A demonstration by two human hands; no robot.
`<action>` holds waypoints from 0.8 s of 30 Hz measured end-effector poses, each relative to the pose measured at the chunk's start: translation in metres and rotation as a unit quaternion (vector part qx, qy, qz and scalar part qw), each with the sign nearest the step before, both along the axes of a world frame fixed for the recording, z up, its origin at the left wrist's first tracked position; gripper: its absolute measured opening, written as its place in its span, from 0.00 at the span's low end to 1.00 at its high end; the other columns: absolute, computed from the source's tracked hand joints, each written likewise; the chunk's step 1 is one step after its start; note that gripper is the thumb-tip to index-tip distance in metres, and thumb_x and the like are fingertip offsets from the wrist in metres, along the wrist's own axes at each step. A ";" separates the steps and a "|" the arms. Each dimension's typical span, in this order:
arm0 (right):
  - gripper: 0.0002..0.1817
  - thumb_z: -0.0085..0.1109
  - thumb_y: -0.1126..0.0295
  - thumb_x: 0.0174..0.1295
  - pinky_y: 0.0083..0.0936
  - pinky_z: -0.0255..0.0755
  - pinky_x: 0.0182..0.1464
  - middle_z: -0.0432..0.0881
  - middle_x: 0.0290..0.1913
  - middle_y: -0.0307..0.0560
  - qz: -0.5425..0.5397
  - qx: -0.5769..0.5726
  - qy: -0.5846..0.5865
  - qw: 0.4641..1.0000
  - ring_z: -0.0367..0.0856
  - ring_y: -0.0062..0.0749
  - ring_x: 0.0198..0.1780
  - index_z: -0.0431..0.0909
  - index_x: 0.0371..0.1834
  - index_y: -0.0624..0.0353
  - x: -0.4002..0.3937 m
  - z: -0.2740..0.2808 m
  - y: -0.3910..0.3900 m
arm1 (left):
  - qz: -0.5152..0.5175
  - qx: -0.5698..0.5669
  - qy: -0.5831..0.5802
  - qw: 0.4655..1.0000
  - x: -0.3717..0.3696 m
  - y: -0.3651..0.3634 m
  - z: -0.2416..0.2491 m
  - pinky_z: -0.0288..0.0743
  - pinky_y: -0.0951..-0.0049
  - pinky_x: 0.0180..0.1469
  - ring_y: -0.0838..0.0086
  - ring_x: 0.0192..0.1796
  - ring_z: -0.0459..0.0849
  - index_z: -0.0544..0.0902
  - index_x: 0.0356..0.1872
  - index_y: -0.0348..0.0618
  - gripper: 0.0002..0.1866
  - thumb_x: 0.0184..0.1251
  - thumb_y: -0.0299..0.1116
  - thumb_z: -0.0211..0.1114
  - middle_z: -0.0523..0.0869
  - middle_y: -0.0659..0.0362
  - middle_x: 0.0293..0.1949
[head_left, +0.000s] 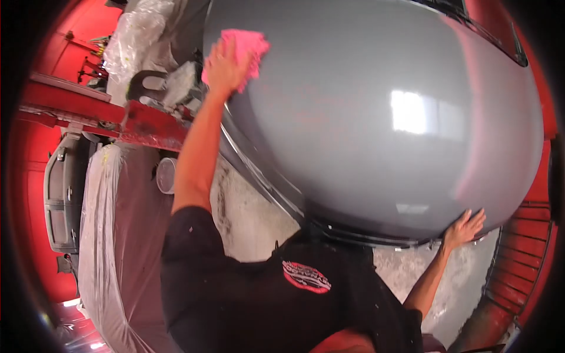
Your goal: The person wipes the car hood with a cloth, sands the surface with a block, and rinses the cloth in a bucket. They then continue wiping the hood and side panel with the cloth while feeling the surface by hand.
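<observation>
A glossy grey car hood (341,88) fills the upper middle of the head view, with a bright light reflected in it. At its left edge my left hand (225,67) presses a pink cloth (252,44) against the painted surface, its arm stretched far out. Part of the cloth is hidden under the palm and fingers. Down at the hood's near right edge, my right hand (465,228) rests with fingers spread, holding nothing.
Sheeting covers a large shape (112,235) on the left, beside a dark vehicle (62,194). A whitish bucket (166,175) and a red beam (153,125) lie nearer. Black bars (521,253) stand at right. A wiper (518,50) is at upper right.
</observation>
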State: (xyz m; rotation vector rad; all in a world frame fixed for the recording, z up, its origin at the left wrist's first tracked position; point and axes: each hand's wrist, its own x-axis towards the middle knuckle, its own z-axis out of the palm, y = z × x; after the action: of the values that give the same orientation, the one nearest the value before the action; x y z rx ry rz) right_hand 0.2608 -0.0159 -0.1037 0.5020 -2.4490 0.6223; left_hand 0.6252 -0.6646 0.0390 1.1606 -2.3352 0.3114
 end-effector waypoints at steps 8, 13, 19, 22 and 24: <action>0.34 0.41 0.44 0.76 0.57 0.50 0.75 0.59 0.79 0.58 -0.053 -0.009 -0.069 0.996 0.53 0.65 0.78 0.60 0.79 0.51 0.009 0.014 -0.012 | -0.060 0.018 -0.019 0.998 0.001 0.153 -0.026 0.47 0.40 0.76 0.43 0.79 0.54 0.59 0.78 0.44 0.41 0.71 0.59 0.53 0.55 0.41 0.79; 0.35 0.39 0.42 0.76 0.60 0.50 0.74 0.57 0.80 0.58 -0.074 0.000 -0.085 0.994 0.53 0.64 0.78 0.59 0.79 0.50 0.013 0.016 -0.015 | -0.277 0.193 0.028 0.941 -0.054 0.376 -0.060 0.48 0.40 0.77 0.43 0.76 0.60 0.69 0.72 0.45 0.39 0.63 0.54 0.61 0.67 0.41 0.72; 0.37 0.37 0.40 0.75 0.63 0.47 0.74 0.53 0.81 0.54 -0.054 -0.006 -0.106 0.993 0.48 0.61 0.80 0.56 0.80 0.47 0.009 0.023 -0.018 | -0.494 0.107 0.009 0.863 -0.129 0.433 -0.069 0.50 0.43 0.77 0.57 0.78 0.61 0.67 0.74 0.44 0.36 0.70 0.52 0.58 0.67 0.50 0.74; 0.37 0.36 0.40 0.76 0.62 0.46 0.75 0.52 0.82 0.54 -0.056 0.000 -0.130 0.990 0.47 0.60 0.81 0.56 0.81 0.47 0.009 0.024 -0.016 | -0.455 0.146 0.068 0.876 -0.069 0.410 -0.080 0.56 0.44 0.75 0.57 0.74 0.67 0.71 0.72 0.47 0.36 0.66 0.53 0.64 0.71 0.52 0.71; 0.37 0.36 0.40 0.76 0.61 0.46 0.75 0.51 0.82 0.53 -0.048 -0.001 -0.133 0.990 0.47 0.60 0.81 0.55 0.81 0.48 0.007 0.022 -0.016 | -0.366 0.171 0.113 0.908 -0.010 0.376 -0.083 0.64 0.43 0.69 0.53 0.69 0.75 0.79 0.65 0.48 0.35 0.58 0.54 0.69 0.78 0.53 0.65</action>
State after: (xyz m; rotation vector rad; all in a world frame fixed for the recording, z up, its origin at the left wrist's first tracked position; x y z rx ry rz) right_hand 0.2679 -0.0323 -0.0819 0.3142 -2.7043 0.6898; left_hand 0.6156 -0.2887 -0.0444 0.3455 -2.4650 -0.4917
